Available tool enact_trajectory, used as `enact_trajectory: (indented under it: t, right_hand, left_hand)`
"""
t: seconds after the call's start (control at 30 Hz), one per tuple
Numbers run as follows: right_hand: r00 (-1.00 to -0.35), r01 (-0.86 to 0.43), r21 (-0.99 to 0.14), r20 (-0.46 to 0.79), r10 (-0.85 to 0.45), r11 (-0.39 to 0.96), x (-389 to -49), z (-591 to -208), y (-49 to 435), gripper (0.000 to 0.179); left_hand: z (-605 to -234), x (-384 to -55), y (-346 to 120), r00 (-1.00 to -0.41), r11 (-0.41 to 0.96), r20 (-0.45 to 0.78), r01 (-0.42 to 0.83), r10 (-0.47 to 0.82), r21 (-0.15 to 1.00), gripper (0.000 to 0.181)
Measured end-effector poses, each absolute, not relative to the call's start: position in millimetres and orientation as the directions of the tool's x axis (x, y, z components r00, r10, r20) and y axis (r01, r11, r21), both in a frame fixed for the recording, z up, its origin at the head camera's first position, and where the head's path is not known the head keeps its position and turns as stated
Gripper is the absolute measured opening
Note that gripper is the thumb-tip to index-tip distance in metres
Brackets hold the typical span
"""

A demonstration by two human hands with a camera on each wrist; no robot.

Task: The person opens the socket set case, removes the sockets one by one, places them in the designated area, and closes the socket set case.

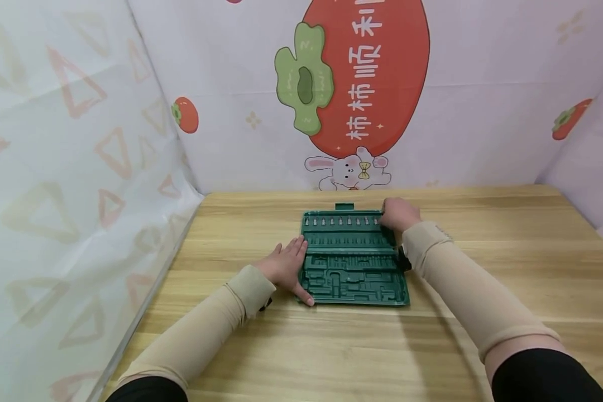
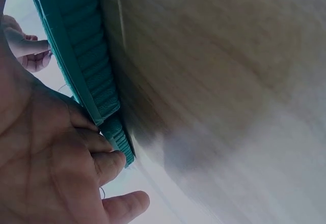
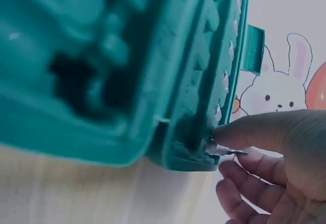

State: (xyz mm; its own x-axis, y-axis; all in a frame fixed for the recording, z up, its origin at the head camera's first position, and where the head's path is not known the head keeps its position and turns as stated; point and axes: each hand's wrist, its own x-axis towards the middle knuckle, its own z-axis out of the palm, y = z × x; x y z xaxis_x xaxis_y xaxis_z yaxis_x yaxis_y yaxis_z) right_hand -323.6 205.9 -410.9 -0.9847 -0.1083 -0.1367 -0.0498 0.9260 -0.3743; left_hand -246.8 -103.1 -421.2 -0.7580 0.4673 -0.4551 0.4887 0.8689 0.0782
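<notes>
A green plastic tool case (image 1: 354,277) lies unfolded on the table, its moulded slots facing up. Along its far half runs a row of several small silver bits (image 1: 340,221). My right hand (image 1: 401,214) is at the far right corner, where thumb and fingers pinch a small metal screwdriver bit (image 3: 224,149) at the end of that row. With thumb and fingers spread, my left hand (image 1: 285,267) rests against the case's left edge. The left wrist view shows its palm (image 2: 51,152) beside the ribbed green side wall (image 2: 84,51).
The wooden table (image 1: 331,352) extends on all sides of the case. A latch tab (image 1: 344,206) sticks out from the case's far edge. Behind the table hangs a printed cloth (image 1: 241,151), and another white cloth (image 1: 70,223) covers the left side.
</notes>
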Motion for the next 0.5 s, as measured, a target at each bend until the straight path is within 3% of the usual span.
enact_trajectory:
  t: [0.13, 0.27, 0.5]
  right_hand:
    - [-0.992, -0.059, -0.420, -0.076, -0.100, 0.906, -320.3, -417.1, 207.3, 0.006]
    - [-0.994, -0.058, -0.489, -0.052, -0.096, 0.871, -315.4, -419.9, 210.0, 0.025]
    - [-0.993, 0.022, -0.713, -0.096, -0.067, 0.701, -311.3, -426.4, 222.1, 0.030]
  left_hand:
    - [-420.8, -247.4, -104.4, -0.761, 0.868, -0.450, 0.492, 0.468, 0.069, 0.142]
    - [-419.1, -249.2, -103.7, -0.762, 0.864, -0.447, 0.500, 0.469, 0.053, 0.142]
    - [-419.3, -249.9, -100.8, -0.758, 0.864, -0.462, 0.503, 0.460, 0.036, 0.144]
